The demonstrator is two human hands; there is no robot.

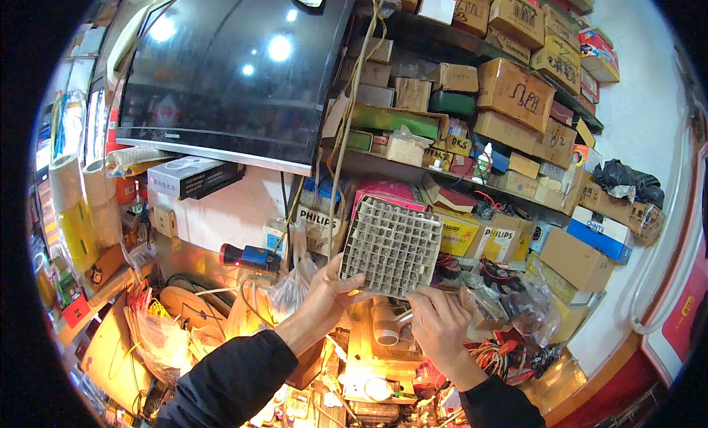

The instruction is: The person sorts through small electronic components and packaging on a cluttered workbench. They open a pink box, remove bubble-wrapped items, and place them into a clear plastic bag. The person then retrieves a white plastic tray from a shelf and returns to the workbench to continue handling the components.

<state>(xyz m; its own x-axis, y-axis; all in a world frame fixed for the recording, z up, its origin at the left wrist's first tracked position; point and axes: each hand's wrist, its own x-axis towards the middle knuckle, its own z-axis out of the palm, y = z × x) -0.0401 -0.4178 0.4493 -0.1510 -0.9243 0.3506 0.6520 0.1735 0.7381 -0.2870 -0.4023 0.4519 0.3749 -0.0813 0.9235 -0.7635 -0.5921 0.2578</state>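
Note:
Raised in front of the shelves is a grey gridded box (436,240), tilted so that its rows of small square compartments face me. Small dark contents show in many compartments, too small to name. My left hand (322,302) is closed on its lower left edge, thumb across the front. At the lower right corner my right hand (442,328) has its fingers pinched together against the edge. A thin pale piece sticks out beside those fingertips; I cannot tell whether it is held. Below the box, between my hands, is a pale cylindrical part (385,325).
A bright lamp (377,388) glows low over the cluttered bench. A large flat television (236,74) hangs upper left. Cardboard boxes (514,96) crowd the shelves at right. A flashlight (251,257), plastic bags (295,288) and tangled wires (490,354) surround my hands.

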